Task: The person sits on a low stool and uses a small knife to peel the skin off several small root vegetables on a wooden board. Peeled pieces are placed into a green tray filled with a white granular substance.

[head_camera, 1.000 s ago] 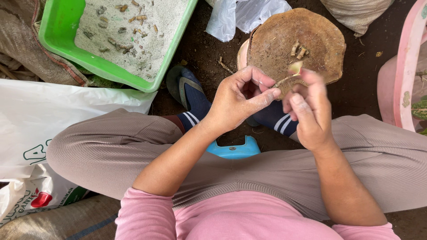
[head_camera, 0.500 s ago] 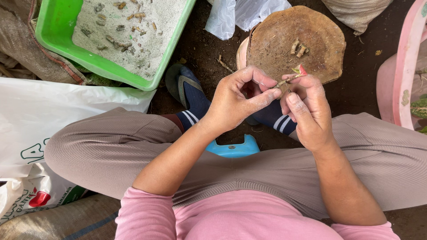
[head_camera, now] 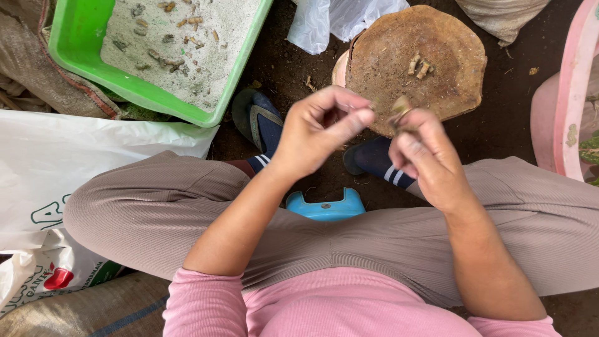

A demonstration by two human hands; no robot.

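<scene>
My right hand (head_camera: 430, 159) pinched a small tan root piece (head_camera: 401, 106) above the round wooden block's (head_camera: 387, 68) near edge; my left hand (head_camera: 315, 128) curled narrow, empty. The green plastic tray (head_camera: 81, 59) held pale sand with scattered root bits (head_camera: 187, 25).

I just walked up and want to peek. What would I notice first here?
First, the two hands in the middle: the right hand pinches a small pale piece in its fingertips, and the left hand is curled close beside it. Just past them lies a round wooden slab with a few small bits on top. At the upper left sits a bright green tray filled with pale sandy stuff.
</scene>
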